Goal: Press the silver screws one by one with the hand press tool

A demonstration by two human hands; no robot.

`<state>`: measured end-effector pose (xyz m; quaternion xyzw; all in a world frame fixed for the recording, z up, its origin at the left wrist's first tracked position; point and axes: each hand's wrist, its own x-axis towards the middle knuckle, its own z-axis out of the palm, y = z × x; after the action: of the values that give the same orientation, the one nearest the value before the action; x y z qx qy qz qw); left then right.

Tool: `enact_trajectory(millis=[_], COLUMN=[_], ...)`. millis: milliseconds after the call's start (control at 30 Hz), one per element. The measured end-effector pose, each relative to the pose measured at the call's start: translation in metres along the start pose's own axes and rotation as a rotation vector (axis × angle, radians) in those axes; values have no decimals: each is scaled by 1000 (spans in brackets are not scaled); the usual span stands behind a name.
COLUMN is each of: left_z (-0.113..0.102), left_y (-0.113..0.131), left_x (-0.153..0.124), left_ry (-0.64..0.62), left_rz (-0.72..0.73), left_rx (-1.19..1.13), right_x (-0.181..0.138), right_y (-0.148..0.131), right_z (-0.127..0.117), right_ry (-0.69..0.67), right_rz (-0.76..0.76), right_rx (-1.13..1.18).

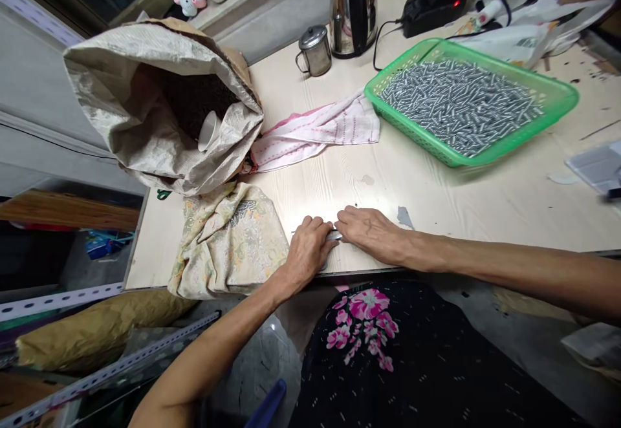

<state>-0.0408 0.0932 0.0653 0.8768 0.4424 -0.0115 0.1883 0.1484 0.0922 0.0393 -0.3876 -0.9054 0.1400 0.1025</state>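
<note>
Both my hands rest near the front edge of the pale wooden table [436,182], fingertips meeting. My left hand [306,251] is curled, its fingers closed round a small silvery metal piece [334,235]. My right hand [371,233] lies palm down with fingers pressed together on the same piece. Most of the piece is hidden under the fingers. A flowered cloth [228,240] with a small heap of metal pins on it lies just left of my left hand.
A green plastic basket [557,101] full of metal pins stands at the back right. An open sack [160,98] with a white cup inside stands at the back left, beside a pink-striped towel [315,132]. A kettle [353,8], metal mug [314,50] and charger [431,4] line the far edge.
</note>
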Motion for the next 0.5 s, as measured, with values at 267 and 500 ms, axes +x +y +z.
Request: enact_trajectory(millis=[267, 500], left_z=[17, 60], left_y=[5, 37], left_x=[-15, -65], left_ry=[199, 274], left_rz=[1, 80], left_rx=[67, 129], right_x=[-3, 17], right_y=[7, 43], right_z=[-7, -10], right_ry=[37, -25], right_rz=[-11, -49], right_rx=[-27, -41])
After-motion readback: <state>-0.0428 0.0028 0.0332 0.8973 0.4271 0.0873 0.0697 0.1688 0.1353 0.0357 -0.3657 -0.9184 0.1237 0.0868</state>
